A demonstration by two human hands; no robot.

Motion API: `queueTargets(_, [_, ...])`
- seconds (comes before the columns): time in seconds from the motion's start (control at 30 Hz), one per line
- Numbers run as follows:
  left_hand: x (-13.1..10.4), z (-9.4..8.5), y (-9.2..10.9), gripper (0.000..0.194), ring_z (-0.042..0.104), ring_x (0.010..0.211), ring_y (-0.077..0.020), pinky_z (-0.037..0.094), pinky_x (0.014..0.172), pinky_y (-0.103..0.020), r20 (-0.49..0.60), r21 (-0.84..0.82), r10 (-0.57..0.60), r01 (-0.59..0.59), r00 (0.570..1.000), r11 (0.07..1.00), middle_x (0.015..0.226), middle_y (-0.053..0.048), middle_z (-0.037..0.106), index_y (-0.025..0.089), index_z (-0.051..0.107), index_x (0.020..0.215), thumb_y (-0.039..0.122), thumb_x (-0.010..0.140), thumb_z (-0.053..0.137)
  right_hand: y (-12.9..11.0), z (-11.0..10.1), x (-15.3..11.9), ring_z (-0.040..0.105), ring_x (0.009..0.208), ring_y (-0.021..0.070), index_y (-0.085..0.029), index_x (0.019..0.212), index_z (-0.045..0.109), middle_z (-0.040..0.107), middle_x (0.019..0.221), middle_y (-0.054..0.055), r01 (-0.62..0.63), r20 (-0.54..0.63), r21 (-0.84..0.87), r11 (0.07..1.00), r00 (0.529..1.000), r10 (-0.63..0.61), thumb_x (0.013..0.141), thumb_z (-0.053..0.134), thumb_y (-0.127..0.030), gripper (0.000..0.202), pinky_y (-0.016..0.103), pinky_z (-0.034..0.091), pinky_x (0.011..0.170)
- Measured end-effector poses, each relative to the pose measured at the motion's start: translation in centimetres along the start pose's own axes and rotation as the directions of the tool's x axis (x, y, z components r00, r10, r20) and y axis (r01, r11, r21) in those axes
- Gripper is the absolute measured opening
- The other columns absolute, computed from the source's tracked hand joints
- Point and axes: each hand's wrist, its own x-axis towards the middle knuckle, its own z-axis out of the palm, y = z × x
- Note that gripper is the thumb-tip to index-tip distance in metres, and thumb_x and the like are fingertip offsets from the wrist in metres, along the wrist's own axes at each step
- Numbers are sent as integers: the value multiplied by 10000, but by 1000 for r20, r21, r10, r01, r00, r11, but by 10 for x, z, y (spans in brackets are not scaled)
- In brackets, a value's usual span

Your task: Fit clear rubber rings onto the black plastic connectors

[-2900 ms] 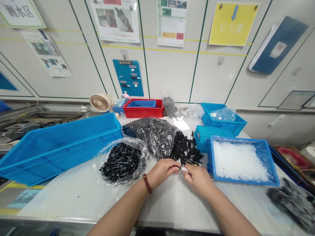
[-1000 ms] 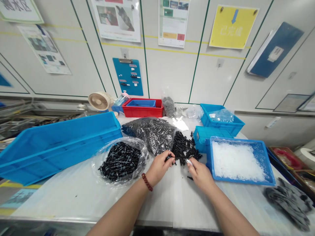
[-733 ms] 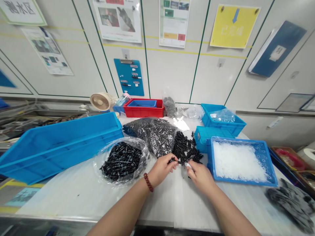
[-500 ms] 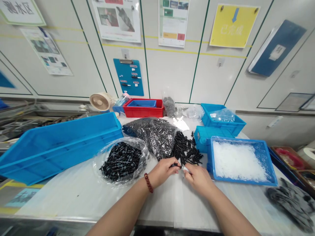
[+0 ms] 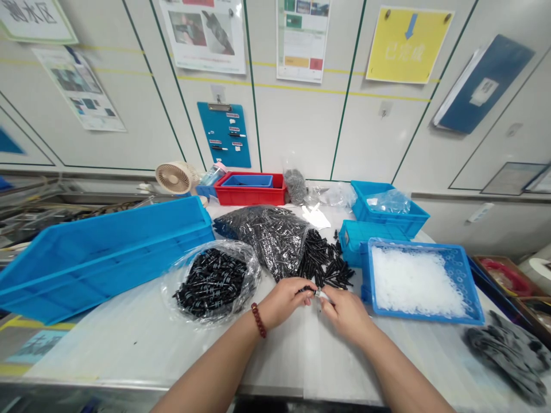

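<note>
Left hand [image 5: 284, 301], beaded bracelet at the wrist, closed in a pinch on a small black part [image 5: 308, 288], held at the near centre of the white table [image 5: 129, 338]. Right hand [image 5: 346, 312] likewise closed in a pinch, fingertips on a small whitish ring [image 5: 321, 294] set at the end of that part. Both hands meeting fingertip to fingertip, just above the table surface. Whether the ring is already seated cannot be told: too small.

Supply noted close by: loose pile of black parts [image 5: 325, 264] just beyond the hands; blue tray of white rings [image 5: 467, 272] to the right; clear bag of black parts with pale bands [image 5: 210, 281] to the left, and a larger dark bag [image 5: 269, 232] farther back. Long blue bin [image 5: 99, 255] at the far left, tilted on its side, opening toward the hands. Grey gloves [image 5: 508, 353] at the near right edge.

Step in hand, judged: fitting one white ring onto one black part, at or near the moment of sliding it on. Banded pieces in the left bag judged to be finished ones.

Next move calls for: steady hold by the left pinch, part kept in line; ring pushed square along the shaft without cocking; light force only, given the small size. Risk judged: ring slipping from the fingertips onto the white table, hard to find there.
</note>
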Motion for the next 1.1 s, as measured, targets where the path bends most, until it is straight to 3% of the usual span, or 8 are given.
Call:
queueTargets(0.2, [0, -2, 3, 188, 607, 618, -122, 473, 639, -208, 0, -20, -51, 51, 999, 998, 725, -21, 647, 144, 618, 894, 160, 835, 441, 2, 1, 1, 536, 662, 134, -191, 787, 555, 621, 726, 15, 13, -2, 5, 1000, 1000, -13, 833, 414, -220, 151, 232, 197, 545])
queueTargets(0.37, [-1, -2, 5, 177, 598, 613, -122, 468, 646, -205, 4, -20, -26, 26, 1000, 999, 676, -11, 643, 145, 620, 877, 169, 838, 449, 2, 2, 1, 518, 619, 124, -195, 727, 554, 613, 679, 6, -16, -11, -41, 999, 1000, 16, 822, 443, -227, 150, 237, 174, 523])
queueTargets(0.67, [-2, 0, 4, 182, 597, 616, -127, 472, 658, -226, -4, -42, -11, 10, 1000, 999, 692, -25, 649, 149, 624, 866, 200, 827, 454, 3, 7, 2, 518, 594, 126, -207, 676, 574, 624, 655, 13, -74, -62, -60, 995, 996, 70, 842, 447, -361, 260, 244, 156, 504])
queueTargets(0.8, [-2, -1, 5, 154, 591, 616, -132, 486, 622, -244, -20, -235, -125, 117, 992, 965, 704, -29, 629, 143, 591, 847, 239, 794, 483, 6, 5, 2, 495, 574, 125, -201, 641, 551, 599, 626, 13, -104, -91, -17, 994, 991, 102, 828, 434, -337, 259, 243, 170, 502])
queueTargets(0.9, [1, -2, 2, 119, 584, 638, -137, 496, 561, -243, -14, -502, -256, 214, 967, 838, 735, -22, 590, 152, 511, 830, 243, 753, 502, 13, 3, 3, 446, 535, 117, -196, 629, 499, 537, 578, -2, -118, -146, 129, 985, 980, 136, 844, 360, -367, 308, 230, 199, 501])
queueTargets(0.97, [4, 1, 1, 119, 562, 611, -123, 490, 535, -234, 14, -582, -300, 252, 954, 774, 727, 1, 550, 163, 470, 837, 196, 724, 484, 17, 2, 4, 407, 511, 109, -197, 618, 448, 477, 544, -20, -95, -199, 258, 962, 969, 149, 850, 314, -409, 341, 220, 223, 500])
queueTargets(1.03, [7, 7, 2, 159, 528, 565, -106, 476, 538, -231, 42, -508, -291, 271, 956, 817, 693, 20, 516, 166, 482, 870, 149, 716, 445, 19, 2, 5, 379, 501, 104, -200, 607, 400, 423, 527, -35, -53, -256, 362, 931, 954, 154, 850, 289, -449, 365, 213, 244, 501])
queueTargets(1.1, [10, 18, 6, 206, 531, 600, -120, 475, 600, -252, 44, -287, -199, 203, 979, 936, 714, 10, 531, 166, 534, 899, 127, 718, 443, 19, 2, 6, 372, 506, 100, -202, 607, 375, 399, 532, -41, -10, -304, 418, 908, 941, 150, 852, 279, -471, 377, 209, 259, 505])
